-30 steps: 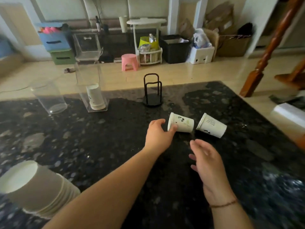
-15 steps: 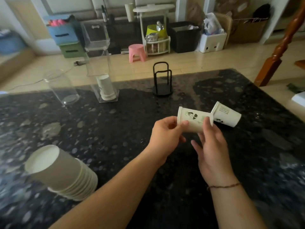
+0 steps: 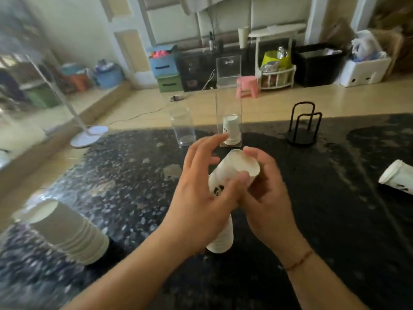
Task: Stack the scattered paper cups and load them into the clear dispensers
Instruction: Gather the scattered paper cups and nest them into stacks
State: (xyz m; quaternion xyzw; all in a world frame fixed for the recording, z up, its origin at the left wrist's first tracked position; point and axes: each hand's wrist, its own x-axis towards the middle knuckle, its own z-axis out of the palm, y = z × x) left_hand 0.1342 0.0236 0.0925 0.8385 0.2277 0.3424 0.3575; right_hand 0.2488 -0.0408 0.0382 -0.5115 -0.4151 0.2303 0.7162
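In the middle of the head view both hands hold a tilted stack of white paper cups (image 3: 220, 240) above the dark stone table (image 3: 335, 220). My right hand (image 3: 268, 198) grips the top cup (image 3: 237, 168), one finger on its rim. My left hand (image 3: 199, 202) holds the stack's side by the panda print, thumb pressed on, fingers spread. Another white cup (image 3: 397, 180) lies on its side at the right edge. The square clear dispenser (image 3: 228, 104) holds a few white cups (image 3: 231, 130). The round clear dispenser (image 3: 182, 128) beside it looks empty.
A stack of beige cups (image 3: 67, 231) lies on its side at the table's front left. A black wire holder (image 3: 304, 126) stands at the back right. Beyond the table's far edge are a fan stand (image 3: 87, 135), a pink stool (image 3: 247, 86) and storage boxes.
Both hands lifted one lying cup off the table and brought it toward me; it now tops a stack held between them. The view swung left, leaving the other cup at the right edge.
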